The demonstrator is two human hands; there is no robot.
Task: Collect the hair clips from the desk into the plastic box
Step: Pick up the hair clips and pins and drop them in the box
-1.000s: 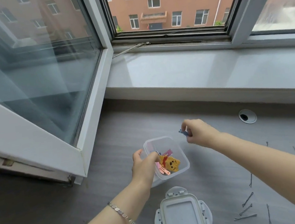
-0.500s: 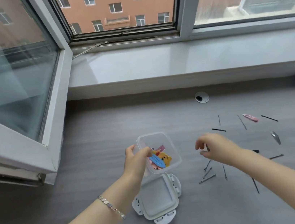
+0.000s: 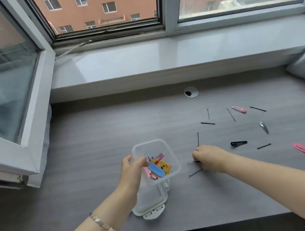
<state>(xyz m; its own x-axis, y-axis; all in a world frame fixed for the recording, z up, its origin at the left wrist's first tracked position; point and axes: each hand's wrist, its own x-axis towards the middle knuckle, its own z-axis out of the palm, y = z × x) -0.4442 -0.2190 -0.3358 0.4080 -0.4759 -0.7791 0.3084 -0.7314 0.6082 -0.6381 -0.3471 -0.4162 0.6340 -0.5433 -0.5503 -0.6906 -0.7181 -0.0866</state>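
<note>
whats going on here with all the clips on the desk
A person is gathering hair clips into a clear plastic box. The left hand holds the box, which already contains a blue clip and several others. The right hand is down on the desk, pinching at bobby pins. Many clips remain scattered to the right; the lid lies underneath the box.

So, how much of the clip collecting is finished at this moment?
Partly done. Several clips, including a blue clip, already lie in the plastic box, held by the left hand. The right hand is down on bobby pins. Many remain on the desk, such as a black clip.
</note>
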